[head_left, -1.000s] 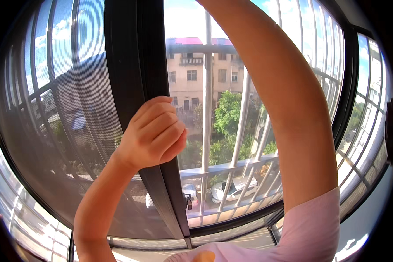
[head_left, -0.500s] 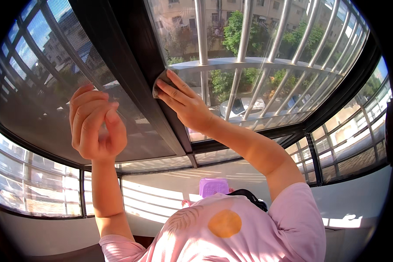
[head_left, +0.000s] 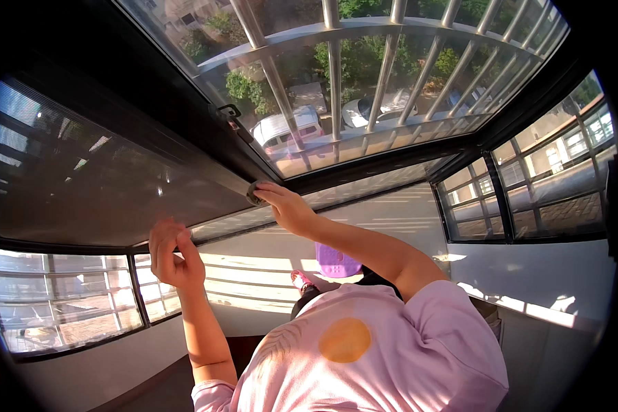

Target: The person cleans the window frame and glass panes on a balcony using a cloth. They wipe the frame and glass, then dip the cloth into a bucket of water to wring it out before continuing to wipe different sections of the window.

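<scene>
My right hand [head_left: 285,206] presses a small grey cloth [head_left: 253,193] against the lower end of the dark upright window frame [head_left: 178,117], where it meets the sill. My left hand [head_left: 174,253] is raised beside it at the left. It holds nothing, and its loosely curled fingertips are at the lower edge of the grey mesh screen [head_left: 82,185]. A small black latch [head_left: 228,112] sits higher up on the frame. My pink shirt [head_left: 364,350] fills the lower middle of the view.
Metal safety bars [head_left: 336,82] run outside the glass, with parked cars [head_left: 281,127] and trees below. More barred panes stand at the right [head_left: 529,185] and lower left [head_left: 55,302]. A purple slipper [head_left: 336,262] shows near my feet by the white wall.
My right hand has slid down the frame from high up to its bottom end. My left hand has let go of the frame and dropped to the screen's lower edge. The view has tilted down.
</scene>
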Motion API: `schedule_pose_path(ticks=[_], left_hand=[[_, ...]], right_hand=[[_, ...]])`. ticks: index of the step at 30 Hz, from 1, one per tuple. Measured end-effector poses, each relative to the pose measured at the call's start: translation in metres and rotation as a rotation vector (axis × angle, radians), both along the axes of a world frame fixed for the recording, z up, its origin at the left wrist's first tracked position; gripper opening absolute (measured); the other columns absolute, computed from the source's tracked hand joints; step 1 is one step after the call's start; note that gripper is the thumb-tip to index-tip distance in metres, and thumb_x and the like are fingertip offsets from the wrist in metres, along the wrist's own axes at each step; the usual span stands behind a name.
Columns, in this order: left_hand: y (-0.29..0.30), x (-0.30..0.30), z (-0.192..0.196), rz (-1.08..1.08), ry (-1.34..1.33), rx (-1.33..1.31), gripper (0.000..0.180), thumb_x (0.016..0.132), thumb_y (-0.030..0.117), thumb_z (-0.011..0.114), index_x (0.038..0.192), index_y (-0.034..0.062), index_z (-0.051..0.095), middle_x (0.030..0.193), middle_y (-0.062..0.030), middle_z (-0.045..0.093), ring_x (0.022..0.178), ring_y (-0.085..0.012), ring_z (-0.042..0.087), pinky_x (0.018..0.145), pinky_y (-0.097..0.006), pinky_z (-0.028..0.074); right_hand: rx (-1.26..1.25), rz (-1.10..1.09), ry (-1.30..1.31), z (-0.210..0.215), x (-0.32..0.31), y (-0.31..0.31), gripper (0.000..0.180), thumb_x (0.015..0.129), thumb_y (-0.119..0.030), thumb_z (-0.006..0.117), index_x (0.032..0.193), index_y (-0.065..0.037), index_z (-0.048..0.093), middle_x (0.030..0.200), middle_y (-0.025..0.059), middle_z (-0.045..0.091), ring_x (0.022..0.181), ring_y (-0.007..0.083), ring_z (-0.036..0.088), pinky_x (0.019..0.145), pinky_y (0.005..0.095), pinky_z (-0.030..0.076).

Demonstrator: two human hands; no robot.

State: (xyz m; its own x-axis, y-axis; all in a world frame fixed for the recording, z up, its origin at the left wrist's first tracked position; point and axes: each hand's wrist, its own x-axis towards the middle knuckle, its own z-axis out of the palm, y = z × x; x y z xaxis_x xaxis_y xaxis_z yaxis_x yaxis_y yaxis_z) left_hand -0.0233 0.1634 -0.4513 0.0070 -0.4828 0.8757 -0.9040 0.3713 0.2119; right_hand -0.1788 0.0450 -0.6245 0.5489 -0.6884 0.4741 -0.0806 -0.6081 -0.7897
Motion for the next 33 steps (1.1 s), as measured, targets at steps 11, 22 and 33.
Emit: schedule_pose_path(ticks=[11,22,33], left_hand=[[0.055,-0.051,-0.126,0.111,0.501,0.733,0.004,0.08,-0.004,0.061,0.078,-0.0025,0.059,0.075,-0.0118,0.062,0.065,-0.022,0.06,0.06,-0.029,0.046],[0.073,-0.047,-0.157,0.095,0.45,0.952,0.006,0.081,-0.003,0.062,0.076,-0.0025,0.06,0.069,-0.0105,0.061,0.062,-0.0208,0.059,0.059,-0.029,0.046],[0.055,-0.056,-0.15,0.028,0.427,1.037,0.006,0.077,-0.004,0.064,0.076,-0.0009,0.059,0.074,-0.0123,0.061,0.067,-0.0297,0.058,0.062,-0.035,0.046]], right_hand=[[2.234,-0.268,-0.842,-0.172,-0.045,0.008,0.018,0.094,-0.011,0.043,0.107,-0.003,0.052,0.097,0.0113,0.061,0.084,0.0261,0.062,0.074,0.0471,0.054],[2.143,-0.599,-0.85,-0.25,0.064,-0.083,0.013,0.091,-0.011,0.046,0.099,-0.003,0.051,0.086,0.0124,0.059,0.071,0.0247,0.059,0.06,0.0394,0.051],[2.455,-0.673,-1.055,-0.242,0.034,-0.123,0.008,0.083,-0.005,0.051,0.091,-0.006,0.05,0.088,0.0109,0.058,0.076,0.026,0.061,0.069,0.0439,0.049]])
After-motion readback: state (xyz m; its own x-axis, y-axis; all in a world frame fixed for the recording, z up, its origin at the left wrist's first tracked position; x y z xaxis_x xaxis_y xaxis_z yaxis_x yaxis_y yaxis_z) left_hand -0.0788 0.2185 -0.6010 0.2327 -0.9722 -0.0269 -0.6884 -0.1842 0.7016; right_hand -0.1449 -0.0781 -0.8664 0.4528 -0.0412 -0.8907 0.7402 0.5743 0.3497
